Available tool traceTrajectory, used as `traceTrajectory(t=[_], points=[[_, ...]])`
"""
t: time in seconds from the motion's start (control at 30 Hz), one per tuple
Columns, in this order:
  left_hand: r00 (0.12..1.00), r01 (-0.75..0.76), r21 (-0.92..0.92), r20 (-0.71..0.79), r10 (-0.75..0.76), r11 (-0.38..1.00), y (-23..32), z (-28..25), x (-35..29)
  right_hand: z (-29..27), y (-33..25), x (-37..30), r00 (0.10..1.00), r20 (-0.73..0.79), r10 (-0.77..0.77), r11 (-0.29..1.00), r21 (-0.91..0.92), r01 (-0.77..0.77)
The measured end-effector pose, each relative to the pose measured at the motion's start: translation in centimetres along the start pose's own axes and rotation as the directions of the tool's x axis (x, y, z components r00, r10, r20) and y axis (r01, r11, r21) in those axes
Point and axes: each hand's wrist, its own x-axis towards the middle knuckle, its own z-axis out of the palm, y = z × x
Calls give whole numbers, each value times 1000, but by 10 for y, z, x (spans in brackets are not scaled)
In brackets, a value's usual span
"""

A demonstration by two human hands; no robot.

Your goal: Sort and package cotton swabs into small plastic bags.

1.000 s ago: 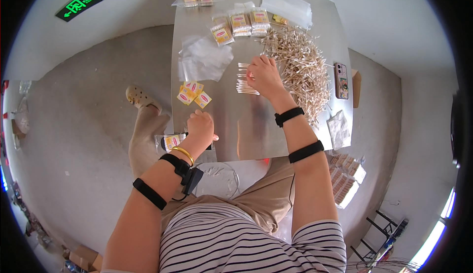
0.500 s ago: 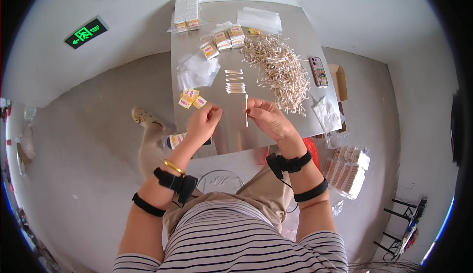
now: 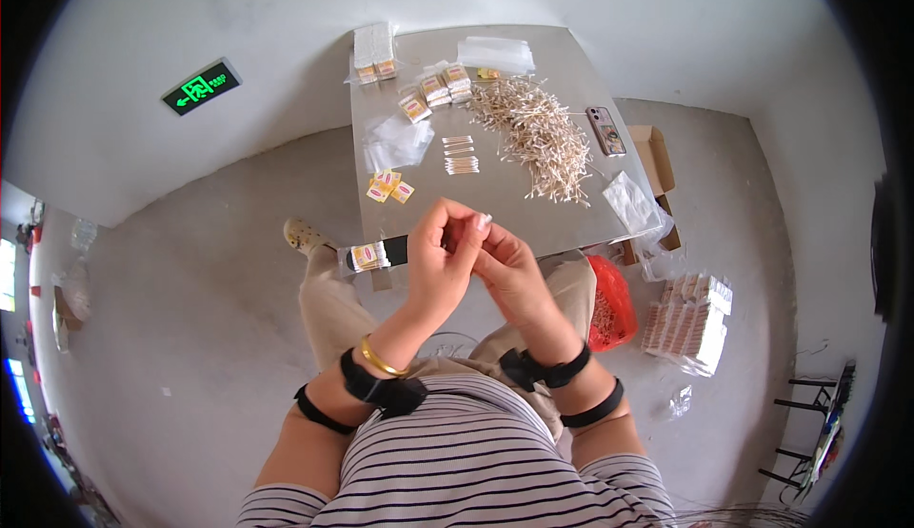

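My left hand and my right hand meet just in front of the table's near edge, fingertips together. Both are closed in a pinch around a cotton swab, mostly hidden by the fingers; a small white tip shows at the left fingertips. Beyond them on the metal table, a short stack of cotton swabs lies side by side, with a few more swabs in spaced rows above it. A large loose heap of cotton swabs spreads to the right.
Clear plastic bags and yellow-white cards lie at the left. Packed swab packets and a bagged bundle stand farther back. A phone lies at the right edge. A red bag and stacked packs are below, right.
My hands were apart over the table, the right holding up a cotton swab. They have come together nearer to my body, and the swab is now mostly covered. The view has shifted.
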Motion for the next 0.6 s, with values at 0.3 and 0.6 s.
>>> traceTrajectory(t=[0.3,0.6], points=[[936,266,-209,291,-200,941,46,-17,13,6,-34,-26,990,75,-118,983,-131,127],[920,136,-129,384,-76,982,86,-34,-7,19,-73,-67,961,116,-251,928,-252,273]])
